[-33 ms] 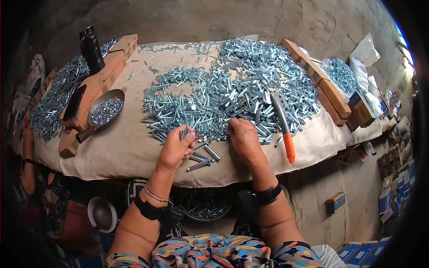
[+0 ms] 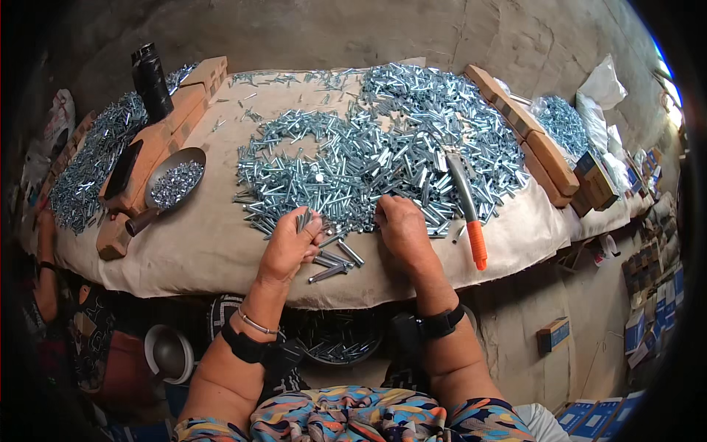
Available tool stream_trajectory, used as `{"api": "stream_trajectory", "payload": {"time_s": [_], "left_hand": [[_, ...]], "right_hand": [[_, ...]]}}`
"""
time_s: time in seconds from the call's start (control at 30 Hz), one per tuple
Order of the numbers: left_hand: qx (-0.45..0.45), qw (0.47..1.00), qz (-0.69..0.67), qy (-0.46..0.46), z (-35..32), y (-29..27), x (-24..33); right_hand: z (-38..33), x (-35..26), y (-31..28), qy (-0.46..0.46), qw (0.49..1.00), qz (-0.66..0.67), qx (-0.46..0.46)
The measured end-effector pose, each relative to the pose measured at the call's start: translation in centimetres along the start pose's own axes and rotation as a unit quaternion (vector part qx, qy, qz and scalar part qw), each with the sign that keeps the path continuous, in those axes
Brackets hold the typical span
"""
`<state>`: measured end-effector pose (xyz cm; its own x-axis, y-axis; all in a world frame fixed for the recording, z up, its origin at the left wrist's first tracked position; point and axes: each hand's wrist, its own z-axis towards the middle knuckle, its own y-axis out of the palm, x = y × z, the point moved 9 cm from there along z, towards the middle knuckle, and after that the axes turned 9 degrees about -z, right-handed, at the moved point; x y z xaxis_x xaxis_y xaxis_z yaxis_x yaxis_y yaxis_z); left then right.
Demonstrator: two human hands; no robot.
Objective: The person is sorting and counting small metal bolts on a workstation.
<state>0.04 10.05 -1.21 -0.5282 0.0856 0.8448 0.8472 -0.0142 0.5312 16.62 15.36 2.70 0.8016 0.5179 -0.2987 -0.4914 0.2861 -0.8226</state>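
Head view: I see both hands at the table's near edge.
Left hand: fingers clamped on several bolts.
Right hand: fingers together, flat on bolt pile.

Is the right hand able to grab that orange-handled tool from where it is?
Probably yes: the orange-handled tool lies just beside the right hand, with only loose bolts around it.

Shiny zinc-bright metal bolts heaped on matt beige cloth; rough wooden blocks edge the bench.
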Motion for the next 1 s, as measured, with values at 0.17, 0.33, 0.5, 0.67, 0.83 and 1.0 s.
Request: {"api": "stream_trajectory", "payload": {"time_s": [0.17, 0.33, 0.5, 0.67, 0.83, 1.0], "left_hand": [[0.015, 0.998, 0.056, 0.019, 0.3, -0.3, 0.0], [0.025, 0.995, 0.094, 0.029, 0.2, -0.3, 0.1], [0.016, 0.992, 0.124, 0.023, 0.2, 0.0, 0.0], [0.013, 0.999, 0.044, -0.018, -0.1, 0.2, -0.5], [0.015, 0.998, 0.052, -0.011, -0.1, 0.3, -0.5], [0.003, 0.983, 0.164, 0.082, -0.2, 1.3, 0.5]], "right_hand": [[0.2, -0.2, -0.2, -0.005, 1.0, -0.001, 0.016], [0.2, -1.4, -0.9, 0.018, 0.979, 0.202, 0.01], [-0.1, -4.8, -0.7, -0.034, 0.949, 0.311, -0.023], [-0.4, -6.2, -1.5, -0.084, 0.948, 0.307, 0.018], [-0.4, -5.4, -0.6, -0.02, 0.952, 0.306, -0.006], [-0.4, -5.2, -0.7, -0.033, 0.971, 0.238, 0.013]]}}
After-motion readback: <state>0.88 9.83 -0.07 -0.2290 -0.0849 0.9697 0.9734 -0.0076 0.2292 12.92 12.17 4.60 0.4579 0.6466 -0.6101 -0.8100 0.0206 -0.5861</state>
